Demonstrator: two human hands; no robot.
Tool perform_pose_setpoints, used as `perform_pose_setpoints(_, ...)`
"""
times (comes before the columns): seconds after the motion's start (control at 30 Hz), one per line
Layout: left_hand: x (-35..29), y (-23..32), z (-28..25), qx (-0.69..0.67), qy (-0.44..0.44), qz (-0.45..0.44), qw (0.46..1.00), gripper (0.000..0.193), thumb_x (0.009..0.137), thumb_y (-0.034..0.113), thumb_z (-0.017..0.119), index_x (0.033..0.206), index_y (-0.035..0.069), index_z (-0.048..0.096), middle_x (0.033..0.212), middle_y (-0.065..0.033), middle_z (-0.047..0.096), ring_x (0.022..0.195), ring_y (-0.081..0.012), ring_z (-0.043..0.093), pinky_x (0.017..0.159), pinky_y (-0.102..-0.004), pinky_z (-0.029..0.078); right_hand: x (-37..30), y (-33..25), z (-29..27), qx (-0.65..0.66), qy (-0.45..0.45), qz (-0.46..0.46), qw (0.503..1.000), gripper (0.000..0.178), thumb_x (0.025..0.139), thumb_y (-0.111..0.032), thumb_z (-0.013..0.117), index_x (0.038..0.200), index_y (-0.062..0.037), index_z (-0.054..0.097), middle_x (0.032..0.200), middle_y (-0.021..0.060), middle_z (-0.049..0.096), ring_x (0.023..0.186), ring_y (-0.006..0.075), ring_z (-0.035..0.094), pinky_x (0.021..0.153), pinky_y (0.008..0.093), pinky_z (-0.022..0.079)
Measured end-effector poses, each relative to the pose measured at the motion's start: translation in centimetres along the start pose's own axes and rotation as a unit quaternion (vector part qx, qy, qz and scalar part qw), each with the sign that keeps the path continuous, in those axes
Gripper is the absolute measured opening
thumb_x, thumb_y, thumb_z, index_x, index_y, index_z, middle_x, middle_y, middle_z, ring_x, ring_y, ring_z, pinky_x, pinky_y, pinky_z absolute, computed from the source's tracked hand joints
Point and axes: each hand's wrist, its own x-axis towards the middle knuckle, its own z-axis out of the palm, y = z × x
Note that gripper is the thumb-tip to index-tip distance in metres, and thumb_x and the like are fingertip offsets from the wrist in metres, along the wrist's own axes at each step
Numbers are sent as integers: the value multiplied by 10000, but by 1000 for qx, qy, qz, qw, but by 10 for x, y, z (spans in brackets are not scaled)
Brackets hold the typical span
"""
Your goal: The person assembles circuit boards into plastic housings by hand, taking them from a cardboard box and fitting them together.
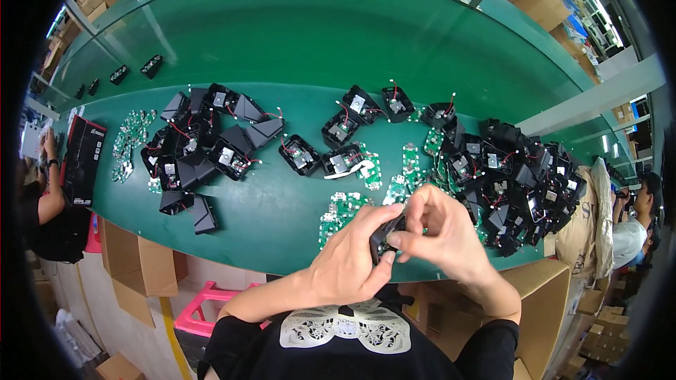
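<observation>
My left hand (346, 259) is closed around a small black plastic housing (378, 245), holding it tilted over the table's near edge. Thumb and fingers of my right hand (445, 241) pinch together at the open side of that housing; what they grip is too small or hidden to make out. Just beyond my hands lie several loose green circuit boards (343, 205). A white cable or strip (350, 171) lies by an open black housing (343, 162) with red wires.
Black housings are heaped at the right (517, 183) and grouped at the left (190, 144) of the green table (282, 211). More circuit boards (132, 142) lie far left, near a black box (82, 162). Cardboard boxes (141, 267) and a pink stool (204, 309) stand below. People work at both sides.
</observation>
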Motion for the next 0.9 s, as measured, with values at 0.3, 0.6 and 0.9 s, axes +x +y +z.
perform_pose_setpoints(0.3, 136, -172, -208, 272, 93, -263, 921, 485, 906, 341, 392, 1210, -36, 400, 956, -233, 596, 926, -308, 581, 793, -401, 445, -3, 1, -31, 2, 115, 27, 993, 212, 783, 30, 605, 937, -22, 468, 754, 13, 503, 588, 66, 524, 461, 210, 497)
perform_pose_setpoints(0.6, 86, -308, -387, 278, -31, -365, 888, 601, 876, 414, 510, 1290, -8, 400, 1285, -185, 456, 1207, -269, 416, 1003, -345, 309, -1, 40, -67, -67, 163, 156, 972, 111, 794, -53, 643, 896, -23, 610, 757, 8, 572, 553, 57, 521, 457, 198, 432)
perform_pose_setpoints(0.9, 187, -147, -124, 353, -340, 85, 867, 417, 721, 53, 576, 1136, 59, 532, 1233, -149, 467, 1175, -292, 409, 1015, -392, 324, 43, 64, -68, -622, 154, -88, 763, 109, 760, -188, 658, 774, -84, 629, 698, 27, 522, 523, 191, 572, 421, 305, 424)
